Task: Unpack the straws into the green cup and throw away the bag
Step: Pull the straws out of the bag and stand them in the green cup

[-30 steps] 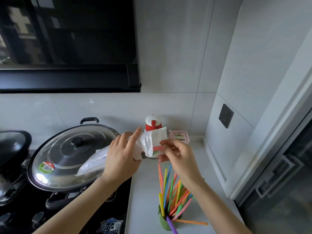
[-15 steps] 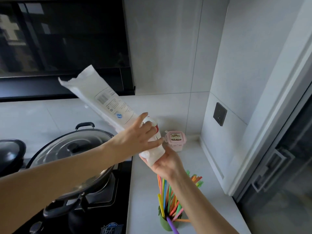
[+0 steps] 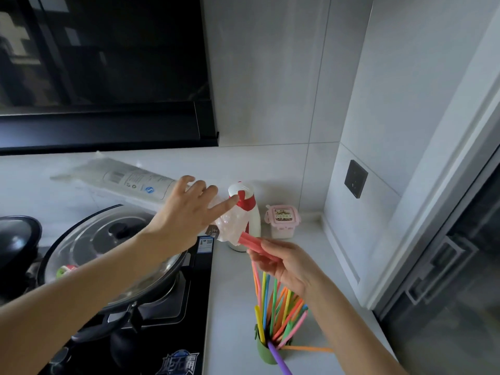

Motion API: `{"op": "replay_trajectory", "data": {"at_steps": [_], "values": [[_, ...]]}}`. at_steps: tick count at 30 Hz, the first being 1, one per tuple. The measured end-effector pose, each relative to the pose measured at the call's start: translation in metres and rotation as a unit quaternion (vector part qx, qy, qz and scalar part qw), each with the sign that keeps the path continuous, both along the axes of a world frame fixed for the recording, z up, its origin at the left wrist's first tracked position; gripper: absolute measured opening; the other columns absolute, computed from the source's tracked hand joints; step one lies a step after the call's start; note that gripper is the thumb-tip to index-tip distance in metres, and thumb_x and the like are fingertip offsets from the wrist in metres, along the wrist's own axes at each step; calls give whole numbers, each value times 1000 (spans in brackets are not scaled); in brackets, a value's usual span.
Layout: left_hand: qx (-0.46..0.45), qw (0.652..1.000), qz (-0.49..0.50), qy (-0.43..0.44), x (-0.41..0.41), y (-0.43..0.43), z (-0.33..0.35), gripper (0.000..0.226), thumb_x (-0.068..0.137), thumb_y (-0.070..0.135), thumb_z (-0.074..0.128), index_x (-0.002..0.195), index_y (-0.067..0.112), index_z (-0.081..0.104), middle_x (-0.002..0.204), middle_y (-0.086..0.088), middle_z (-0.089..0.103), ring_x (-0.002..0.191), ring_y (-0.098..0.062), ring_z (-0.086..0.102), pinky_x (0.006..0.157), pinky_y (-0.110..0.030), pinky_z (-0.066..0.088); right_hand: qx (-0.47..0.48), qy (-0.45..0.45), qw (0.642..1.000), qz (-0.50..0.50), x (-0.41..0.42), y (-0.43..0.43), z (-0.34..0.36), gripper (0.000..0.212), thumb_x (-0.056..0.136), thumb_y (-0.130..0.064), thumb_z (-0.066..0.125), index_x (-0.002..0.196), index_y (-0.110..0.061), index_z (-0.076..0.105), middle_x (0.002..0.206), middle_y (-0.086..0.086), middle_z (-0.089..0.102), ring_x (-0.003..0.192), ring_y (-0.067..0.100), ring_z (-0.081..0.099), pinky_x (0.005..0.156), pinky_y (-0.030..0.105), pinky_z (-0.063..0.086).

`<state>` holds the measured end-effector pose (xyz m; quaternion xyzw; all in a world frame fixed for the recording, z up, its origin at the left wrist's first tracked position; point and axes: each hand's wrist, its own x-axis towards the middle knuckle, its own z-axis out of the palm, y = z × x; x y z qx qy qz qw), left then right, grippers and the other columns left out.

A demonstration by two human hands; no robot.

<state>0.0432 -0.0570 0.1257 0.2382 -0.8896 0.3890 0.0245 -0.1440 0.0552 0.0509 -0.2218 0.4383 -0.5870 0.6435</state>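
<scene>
A: Which way does the bag [image 3: 130, 180] run?
B: Its long axis lies nearly level, closed end far left over the wok lid [image 3: 108, 239], mouth at the right, tipped slightly down. The left hand [image 3: 186, 215] has the bag's mouth end in its grip, fingers spread loosely.
A: And the straws?
B: A few red straws [image 3: 250, 242] stick out of the crumpled mouth, pointing down-right into the right hand [image 3: 281, 263], whose grip pinches them. The rest stand fanned in the green cup [image 3: 266, 354] on the bench [image 3: 232, 293], tips upward; an orange one [image 3: 308, 348] lies flat beside the cup.
A: Any writing?
B: A barcode and small print on the bag's white label, too small to read. A blue round logo sits beside it. The white bottle [image 3: 247, 209] behind has a dark label, partly hidden. The hob [image 3: 178, 361] shows stylised characters I can't make out.
</scene>
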Motion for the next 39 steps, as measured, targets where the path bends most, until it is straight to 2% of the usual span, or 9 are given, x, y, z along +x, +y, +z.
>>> {"op": "replay_trajectory", "data": {"at_steps": [4, 7, 12, 16, 20, 24, 30, 34, 39], "values": [[61, 989, -12, 131, 8, -1, -19, 89, 49, -3, 64, 130, 20, 36, 99, -15, 61, 86, -35, 56, 82, -49, 41, -37, 203, 978, -8, -9, 10, 9, 18, 89, 1, 54, 100, -2, 68, 76, 10, 69, 57, 10, 63, 53, 18, 51], [78, 979, -5, 190, 20, -6, -32, 94, 43, -4, 70, 129, 20, 40, 99, -15, 61, 86, -35, 57, 83, -48, 38, -42, 300, 953, -29, -33, 23, 21, 22, 88, 4, 54, 107, 3, 66, 72, 10, 65, 51, 9, 59, 48, 18, 48], [118, 971, 25, 204, 40, -15, -52, 96, 41, 2, 76, 130, 18, 43, 104, -13, 62, 92, -34, 56, 88, -46, 30, -2, 355, 935, -29, -92, 52, 43, 22, 87, 7, 55, 106, 8, 65, 58, 8, 64, 43, 9, 52, 42, 17, 43], [155, 967, 31, 198, 48, -17, -65, 96, 40, 4, 75, 129, 19, 42, 103, -12, 62, 91, -34, 56, 85, -46, 32, 47, 410, 911, 13, -120, 66, 49, 19, 86, 4, 57, 102, 5, 68, 53, 6, 63, 45, 13, 48, 45, 17, 43], [169, 970, 27, 173, 47, -13, -74, 94, 43, 11, 79, 129, 19, 42, 105, -14, 62, 91, -35, 57, 87, -48, 31, 35, 504, 858, 90, -115, 67, 52, 15, 85, -1, 62, 94, -7, 73, 55, 9, 61, 53, 21, 50, 49, 23, 43], [163, 971, 38, 168, 51, -14, -79, 94, 44, 1, 73, 130, 20, 40, 106, -15, 61, 92, -36, 56, 88, -50, 33, 19, 534, 840, 93, -121, 68, 63, 14, 85, 0, 63, 91, -7, 74, 55, 10, 63, 56, 25, 51, 48, 23, 43], [147, 974, 52, 166, 56, -19, -79, 90, 47, 1, 73, 130, 19, 43, 106, -16, 61, 91, -36, 54, 89, -48, 29, 40, 623, 755, 200, -122, 63, 79, 14, 86, -5, 63, 84, -14, 74, 49, 3, 62, 46, 14, 51, 51, 20, 44], [142, 974, 59, 165, 55, -23, -80, 93, 45, -1, 75, 129, 20, 41, 106, -16, 62, 92, -36, 55, 89, -49, 30, 39, 687, 702, 186, -118, 53, 89, 15, 86, -6, 61, 84, -15, 72, 45, -7, 62, 41, 3, 52, 52, 22, 45], [140, 973, 39, 181, 49, -21, -80, 91, 45, -5, 70, 129, 19, 41, 105, -18, 61, 91, -37, 56, 89, -52, 33, 24, 755, 611, 239, -78, 37, 82, 22, 87, -6, 51, 84, -13, 71, 71, 6, 67, 52, 10, 56, 53, 25, 45]]}}
